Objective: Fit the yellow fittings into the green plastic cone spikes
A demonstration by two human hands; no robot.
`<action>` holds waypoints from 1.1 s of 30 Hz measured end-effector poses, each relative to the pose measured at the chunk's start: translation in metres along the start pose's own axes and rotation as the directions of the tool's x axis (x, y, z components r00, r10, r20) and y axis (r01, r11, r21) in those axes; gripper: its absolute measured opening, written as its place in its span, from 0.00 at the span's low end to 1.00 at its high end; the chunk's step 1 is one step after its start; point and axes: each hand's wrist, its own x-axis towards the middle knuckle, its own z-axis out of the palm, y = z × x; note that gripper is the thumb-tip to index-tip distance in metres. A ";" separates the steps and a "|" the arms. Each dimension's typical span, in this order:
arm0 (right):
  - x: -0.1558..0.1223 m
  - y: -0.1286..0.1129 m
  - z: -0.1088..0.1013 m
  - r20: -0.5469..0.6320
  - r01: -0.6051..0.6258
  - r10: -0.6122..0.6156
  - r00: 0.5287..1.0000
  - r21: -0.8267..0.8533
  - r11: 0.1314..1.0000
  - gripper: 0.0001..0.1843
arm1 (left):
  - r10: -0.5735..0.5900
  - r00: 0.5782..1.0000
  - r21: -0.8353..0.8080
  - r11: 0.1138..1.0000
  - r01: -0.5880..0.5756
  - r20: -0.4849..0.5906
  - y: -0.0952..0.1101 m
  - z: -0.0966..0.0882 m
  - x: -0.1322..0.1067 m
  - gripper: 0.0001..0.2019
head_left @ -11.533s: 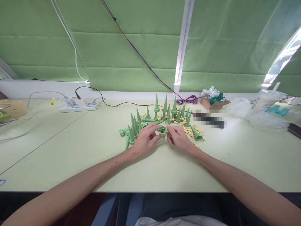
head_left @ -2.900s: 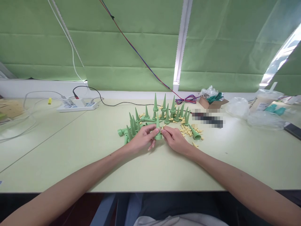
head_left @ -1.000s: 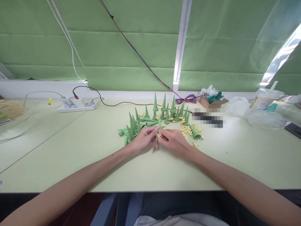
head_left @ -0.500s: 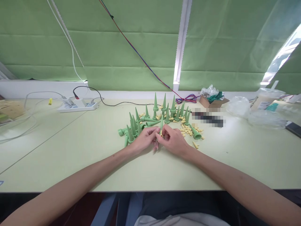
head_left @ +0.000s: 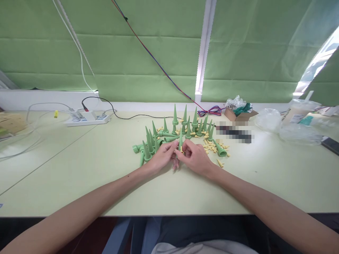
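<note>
My left hand [head_left: 166, 153] is closed around a green plastic cone spike [head_left: 180, 140], whose pointed tip rises between my hands. My right hand [head_left: 195, 155] pinches a small yellow plastic piece [head_left: 182, 150] against the side of that spike. Fingers cover the spike's lower part. Behind and to the left, several more green cone spikes [head_left: 149, 141] stand upright or lie on their sides. To the right of my right hand is a scatter of small yellow pieces [head_left: 210, 146], with a green spike [head_left: 219, 148] lying among them.
The pale table [head_left: 106, 169] runs to a wall with green blinds [head_left: 148, 56]. At the back left sits a power strip [head_left: 88, 120] with cables. Toward the right are a cardboard box [head_left: 241, 115], plastic bags [head_left: 268, 119], a drink cup [head_left: 298, 111] and a phone [head_left: 331, 144].
The held spike has shifted slightly to the left and tilts a little differently between my fingers. Both hands keep their grip; the rest of the table looks the same.
</note>
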 end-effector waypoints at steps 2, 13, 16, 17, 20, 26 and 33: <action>0.000 0.000 0.000 -0.001 -0.008 0.008 1.000 0.003 1.000 0.16 | -0.005 1.000 -0.001 1.000 0.005 -0.004 0.001 0.001 0.000 0.23; 0.000 0.002 0.001 -0.027 0.008 -0.008 1.000 -0.019 1.000 0.24 | 0.009 1.000 0.048 0.999 -0.009 -0.007 0.000 -0.001 0.000 0.24; 0.001 0.004 0.001 -0.007 0.015 -0.015 1.000 -0.031 0.999 0.24 | 0.000 0.999 0.138 0.990 0.005 -0.037 0.001 0.000 -0.001 0.21; 0.002 0.006 0.000 0.000 0.016 -0.016 1.000 -0.036 0.999 0.24 | 0.000 0.998 0.166 0.986 0.010 -0.059 0.001 0.000 -0.002 0.21; 0.006 0.012 -0.004 0.009 0.026 -0.025 1.000 -0.046 0.999 0.25 | 0.025 0.989 0.240 0.971 0.010 -0.144 0.001 -0.001 -0.003 0.21; 0.016 0.026 -0.019 -0.103 0.051 -0.071 0.992 -0.187 0.981 0.20 | 0.110 0.974 0.500 0.866 0.005 -0.199 0.003 -0.001 -0.007 0.18; 0.023 0.048 -0.023 0.069 0.121 -0.103 0.992 -0.347 0.930 0.13 | 0.189 0.967 0.658 0.753 -0.033 -0.168 0.003 -0.003 -0.006 0.12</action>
